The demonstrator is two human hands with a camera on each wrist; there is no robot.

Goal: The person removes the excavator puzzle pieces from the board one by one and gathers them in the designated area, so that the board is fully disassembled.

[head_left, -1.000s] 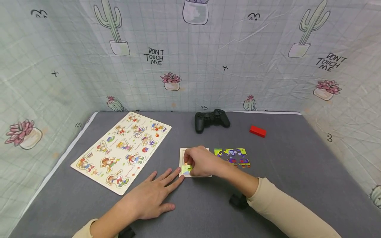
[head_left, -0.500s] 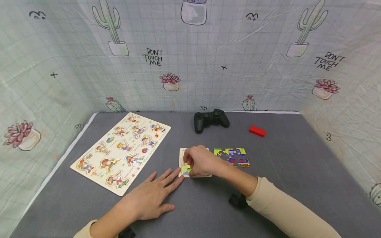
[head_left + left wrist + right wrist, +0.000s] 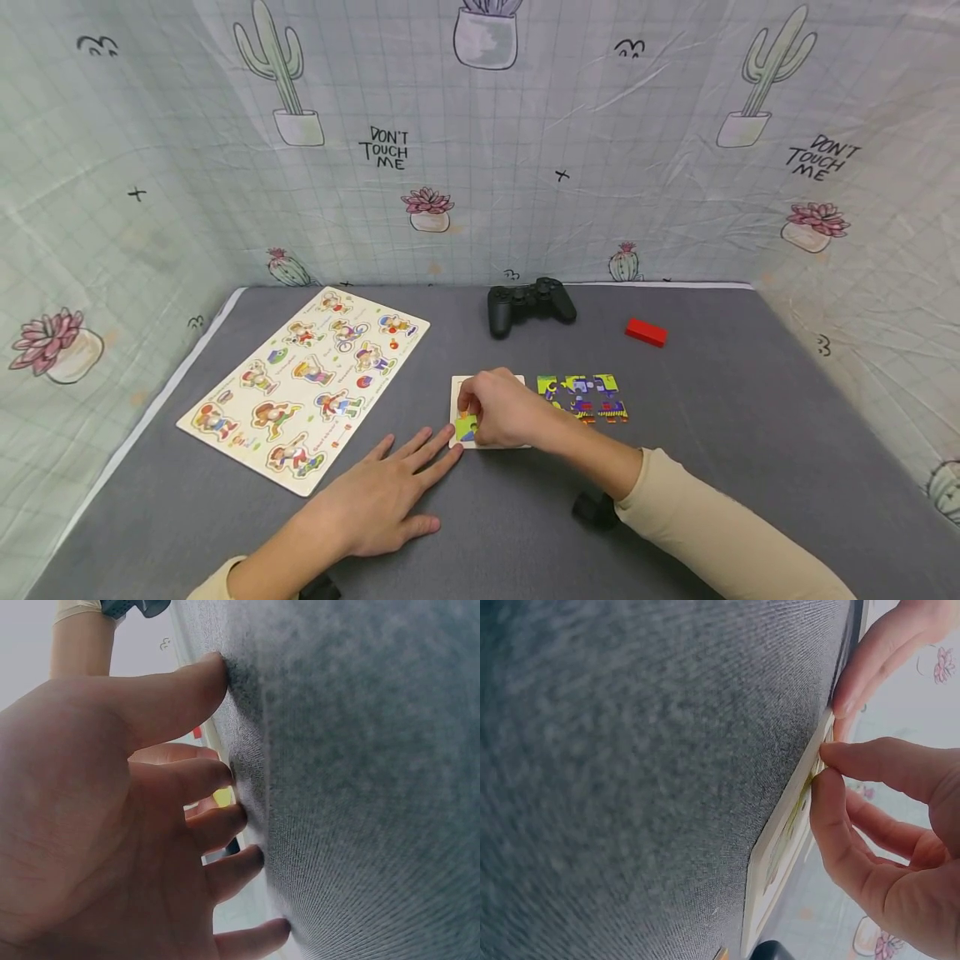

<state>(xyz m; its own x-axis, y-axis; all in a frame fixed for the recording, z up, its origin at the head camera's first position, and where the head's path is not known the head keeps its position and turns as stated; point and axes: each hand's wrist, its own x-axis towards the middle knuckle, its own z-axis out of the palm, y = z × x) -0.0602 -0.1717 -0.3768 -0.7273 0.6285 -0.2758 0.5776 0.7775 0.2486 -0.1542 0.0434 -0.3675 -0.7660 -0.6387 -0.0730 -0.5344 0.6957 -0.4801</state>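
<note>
A small pale puzzle tray (image 3: 455, 390) lies flat on the grey table. In its lower left corner is a yellow-green puzzle piece (image 3: 466, 429). My right hand (image 3: 501, 408) is over the tray and pinches at a piece there between thumb and index finger; the fingers hide most of it. The right wrist view shows those fingertips nearly meeting at the green edge (image 3: 808, 785) by the tray's rim. My left hand (image 3: 382, 504) rests on the table, fingers spread, its fingertips touching the tray's lower left corner. Several loose purple-and-yellow puzzle pieces (image 3: 581, 396) lie right of the tray.
A large cream board (image 3: 300, 392) with cartoon figures lies at the left. Behind the tray sits a black game controller (image 3: 531, 307). Farther right is a red block (image 3: 646, 332). A patterned cloth (image 3: 480, 167) hangs around the table's back and sides.
Both hands stay almost where they were, the right one still at the tray. The head view has shifted slightly.
</note>
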